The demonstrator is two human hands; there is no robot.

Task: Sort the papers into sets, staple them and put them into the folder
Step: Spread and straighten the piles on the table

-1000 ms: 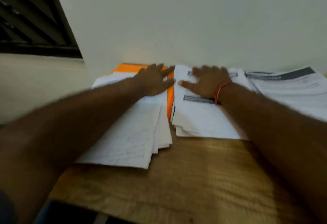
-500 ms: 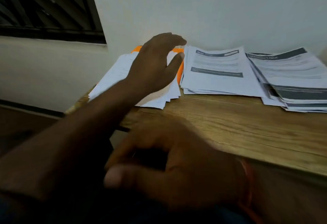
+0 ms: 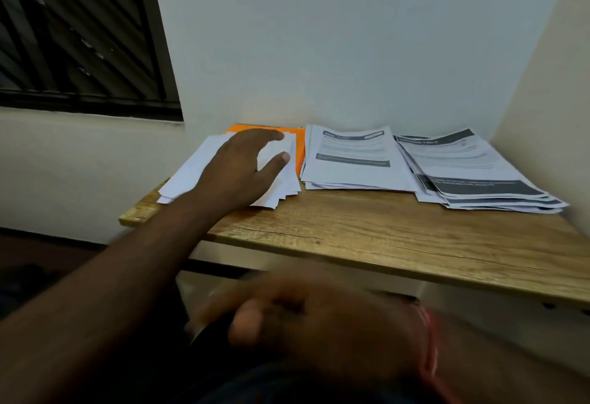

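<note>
The left hand (image 3: 242, 167) reaches out over the far left part of the table (image 3: 383, 237), palm down, on top of the left pile (image 3: 191, 173) of white paper. Its fingers are out straight and a bit apart, and the thumb sticks out to the right. It grips nothing; the fingers are loose and flat over the top sheet. I cannot tell if the palm presses on the paper or is just above it. The left pile is messy, with sheets sticking out at the near edge. It lies on the folder (image 3: 299, 148), which is orange and peeks out at the back and on the right side of the pile, just past the fingertips. Just beside the folder, to the right, is the middle pile (image 3: 351, 164), with print and a dark bar on its top sheet. The right pile (image 3: 472, 173) touches the middle pile and is spread out like a fan, close to the corner of the wall (image 3: 351, 52). The right hand (image 3: 319, 323) is low and near the camera, below the near edge of the table and well apart from all the paper. It has a red band (image 3: 429, 333) at the wrist. It is so blurry that I cannot tell if it is loose, clenched or holding something. A dark window (image 3: 73, 29) is up on the left.
</note>
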